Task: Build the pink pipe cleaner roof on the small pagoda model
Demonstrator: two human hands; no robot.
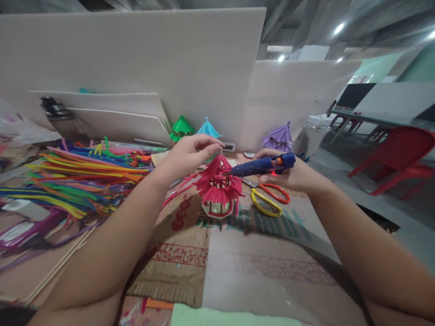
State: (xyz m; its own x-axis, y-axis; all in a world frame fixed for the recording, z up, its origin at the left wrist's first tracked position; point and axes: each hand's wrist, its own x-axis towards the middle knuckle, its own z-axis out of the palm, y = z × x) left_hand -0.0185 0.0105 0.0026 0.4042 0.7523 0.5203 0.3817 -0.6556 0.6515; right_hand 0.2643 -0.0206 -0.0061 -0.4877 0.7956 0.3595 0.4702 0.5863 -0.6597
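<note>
A small red pavilion model (218, 188) with fringed pipe-cleaner roofs stands on the cardboard sheet (258, 244) at the table's middle. My left hand (190, 154) pinches the thin wooden stick at the top of the roof, fingers closed on it. My right hand (288, 174) grips a blue glue gun (263, 165), whose nozzle points left and touches the upper roof. Scissors with red and yellow handles (268, 199) lie just below my right hand.
A heap of coloured pipe cleaners (74, 181) covers the left of the table. Green (181, 127), blue (208, 129) and purple (279, 138) finished models stand at the back against white boards. Thin wooden sticks (57, 267) lie front left. Red chairs (401, 158) stand at the right.
</note>
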